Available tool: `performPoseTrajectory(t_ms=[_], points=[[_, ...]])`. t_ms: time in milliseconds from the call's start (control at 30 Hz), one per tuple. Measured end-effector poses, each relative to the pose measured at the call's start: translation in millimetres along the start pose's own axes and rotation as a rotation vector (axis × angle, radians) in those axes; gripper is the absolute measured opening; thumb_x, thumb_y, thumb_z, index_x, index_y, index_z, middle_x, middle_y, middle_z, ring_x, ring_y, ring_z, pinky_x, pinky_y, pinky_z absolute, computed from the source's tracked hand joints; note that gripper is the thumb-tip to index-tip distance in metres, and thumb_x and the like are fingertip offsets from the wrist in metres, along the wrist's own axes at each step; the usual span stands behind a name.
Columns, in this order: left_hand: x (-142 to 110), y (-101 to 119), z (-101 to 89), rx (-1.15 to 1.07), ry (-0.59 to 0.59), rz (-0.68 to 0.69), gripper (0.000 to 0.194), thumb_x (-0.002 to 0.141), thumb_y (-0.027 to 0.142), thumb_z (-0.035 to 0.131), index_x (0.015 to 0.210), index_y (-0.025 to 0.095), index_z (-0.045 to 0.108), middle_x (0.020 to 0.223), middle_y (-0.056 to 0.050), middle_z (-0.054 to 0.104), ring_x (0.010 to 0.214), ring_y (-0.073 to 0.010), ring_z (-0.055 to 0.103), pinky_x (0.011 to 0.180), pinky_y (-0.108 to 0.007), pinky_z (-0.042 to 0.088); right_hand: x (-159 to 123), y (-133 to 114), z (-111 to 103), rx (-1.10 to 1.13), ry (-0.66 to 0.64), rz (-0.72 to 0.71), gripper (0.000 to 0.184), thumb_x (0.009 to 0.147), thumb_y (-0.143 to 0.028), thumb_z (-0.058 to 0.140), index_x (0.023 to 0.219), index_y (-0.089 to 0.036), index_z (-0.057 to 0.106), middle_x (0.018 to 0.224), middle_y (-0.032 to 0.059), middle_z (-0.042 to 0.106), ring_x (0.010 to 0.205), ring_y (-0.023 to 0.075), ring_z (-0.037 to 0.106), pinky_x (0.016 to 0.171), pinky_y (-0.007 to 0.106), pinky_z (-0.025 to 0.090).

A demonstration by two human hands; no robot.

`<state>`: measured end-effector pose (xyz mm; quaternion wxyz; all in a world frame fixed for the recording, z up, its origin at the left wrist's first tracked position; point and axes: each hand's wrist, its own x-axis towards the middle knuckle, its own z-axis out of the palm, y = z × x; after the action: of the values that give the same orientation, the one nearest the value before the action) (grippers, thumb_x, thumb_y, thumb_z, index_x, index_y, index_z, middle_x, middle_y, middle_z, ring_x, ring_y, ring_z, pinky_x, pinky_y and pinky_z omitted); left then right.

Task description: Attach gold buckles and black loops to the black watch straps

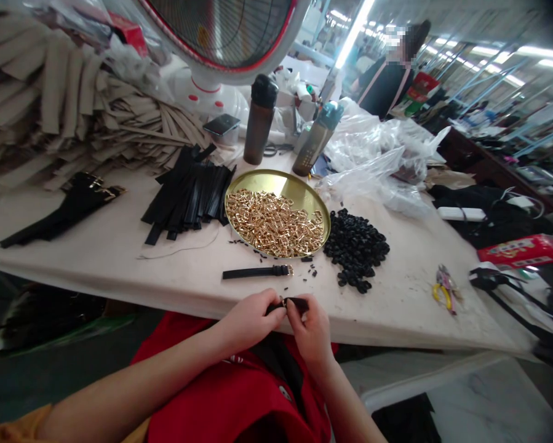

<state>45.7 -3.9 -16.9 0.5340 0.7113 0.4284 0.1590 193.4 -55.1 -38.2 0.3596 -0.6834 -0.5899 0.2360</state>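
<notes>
My left hand (251,320) and my right hand (309,329) meet at the table's near edge, both pinched on a short black strap (295,303) with a small gold buckle between the fingertips. Just beyond them a finished black strap with a gold buckle (256,272) lies flat on the table. A round gold tray (299,187) holds a heap of gold buckles (274,223). To its right lies a pile of small black loops (355,247). A stack of black straps (188,195) lies left of the tray.
Beige strips (73,111) are heaped at the back left, more black straps with buckles (68,209) in front of them. Two bottles (260,120) and a fan (221,37) stand behind the tray. Plastic bags (377,154) and pliers (445,289) lie right. Another person (387,80) works beyond.
</notes>
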Motion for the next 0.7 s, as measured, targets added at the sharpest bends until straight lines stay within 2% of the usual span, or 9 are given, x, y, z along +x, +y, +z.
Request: performPoseTrajectory(t_ms=[67, 167, 300, 333, 400, 467, 533, 600, 700], points=[[3.0, -0.1, -1.9, -0.016, -0.035, 0.005, 0.020, 0.078, 0.033, 0.043, 0.067, 0.017, 0.048, 0.061, 0.003, 0.051, 0.059, -0.0119, 0.046, 0.054, -0.022, 0.033, 4.3, -1.5, -0.1, 0.175, -0.042, 0.106, 0.015, 0.081, -0.034, 0.049, 0.075, -0.020, 0.050, 0.066, -0.0003, 0.053, 0.062, 0.0141, 0.048, 0.059, 0.027, 0.038], [9.4, -3.2, -2.1, -0.137, -0.085, -0.065, 0.025, 0.077, 0.040, 0.045, 0.067, 0.017, 0.047, 0.058, 0.003, 0.050, 0.052, -0.0105, 0.046, 0.049, -0.021, 0.033, 5.3, -4.3, 2.2, 0.372, -0.085, 0.146, 0.017, 0.083, -0.034, 0.046, 0.074, -0.020, 0.049, 0.064, -0.0024, 0.051, 0.060, 0.0125, 0.047, 0.057, 0.024, 0.038], [17.3, -3.6, -0.4, -0.262, -0.094, -0.070, 0.027, 0.075, 0.035, 0.050, 0.096, 0.017, 0.048, 0.070, 0.002, 0.056, 0.052, -0.0098, 0.049, 0.051, -0.020, 0.036, 1.3, 1.1, -7.1, 0.399, -0.219, 0.091, 0.021, 0.087, -0.033, 0.038, 0.081, -0.020, 0.053, 0.069, -0.0002, 0.057, 0.064, 0.0135, 0.052, 0.059, 0.025, 0.040], [19.0, -2.7, -0.8, -0.229, -0.107, -0.034, 0.027, 0.076, 0.032, 0.049, 0.099, 0.017, 0.049, 0.071, 0.002, 0.057, 0.055, -0.0102, 0.049, 0.053, -0.021, 0.037, 2.3, 6.2, -14.1, 0.351, -0.243, 0.065, 0.022, 0.087, -0.033, 0.038, 0.085, -0.020, 0.055, 0.073, 0.0010, 0.059, 0.067, 0.0146, 0.054, 0.061, 0.026, 0.041], [21.9, -0.5, -3.1, -0.124, -0.125, 0.020, 0.021, 0.078, 0.031, 0.045, 0.092, 0.018, 0.054, 0.068, 0.002, 0.056, 0.058, -0.0112, 0.049, 0.057, -0.021, 0.036, 9.4, 22.1, -33.7, 0.147, -0.181, 0.028, 0.021, 0.085, -0.034, 0.042, 0.091, -0.019, 0.056, 0.078, 0.0031, 0.061, 0.071, 0.0167, 0.055, 0.066, 0.028, 0.042], [24.0, 1.1, -6.0, -0.055, -0.096, 0.012, 0.022, 0.080, 0.034, 0.041, 0.082, 0.017, 0.056, 0.061, 0.003, 0.052, 0.059, -0.0120, 0.048, 0.057, -0.021, 0.035, 23.6, 43.4, -56.7, -0.185, 0.034, 0.025, 0.021, 0.082, -0.035, 0.045, 0.089, -0.019, 0.057, 0.080, 0.0043, 0.060, 0.071, 0.0175, 0.054, 0.068, 0.030, 0.041], [24.4, 2.2, -8.0, -0.043, -0.044, -0.015, 0.025, 0.081, 0.037, 0.039, 0.080, 0.017, 0.054, 0.059, 0.004, 0.049, 0.057, -0.0118, 0.047, 0.056, -0.021, 0.033, 41.9, 64.7, -76.6, -0.506, 0.129, 0.008, 0.023, 0.084, -0.032, 0.041, 0.089, -0.017, 0.058, 0.084, 0.0062, 0.059, 0.074, 0.0177, 0.054, 0.068, 0.029, 0.040], [22.7, 2.7, -8.5, -0.049, -0.034, -0.011, 0.024, 0.081, 0.037, 0.039, 0.079, 0.017, 0.053, 0.059, 0.004, 0.048, 0.057, -0.0117, 0.046, 0.056, -0.021, 0.033, 60.0, 80.5, -88.0, -0.716, 0.105, -0.001, 0.023, 0.083, -0.030, 0.042, 0.092, -0.018, 0.059, 0.087, 0.0071, 0.058, 0.073, 0.0183, 0.054, 0.064, 0.029, 0.038], [16.7, 2.1, -7.6, -0.058, -0.067, 0.002, 0.023, 0.080, 0.035, 0.039, 0.076, 0.017, 0.052, 0.060, 0.003, 0.049, 0.057, -0.0120, 0.046, 0.054, -0.020, 0.032, 79.9, 90.1, -89.0, -0.790, 0.068, -0.022, 0.018, 0.081, -0.027, 0.046, 0.085, -0.018, 0.061, 0.080, 0.0069, 0.057, 0.068, 0.0184, 0.053, 0.061, 0.029, 0.035]])
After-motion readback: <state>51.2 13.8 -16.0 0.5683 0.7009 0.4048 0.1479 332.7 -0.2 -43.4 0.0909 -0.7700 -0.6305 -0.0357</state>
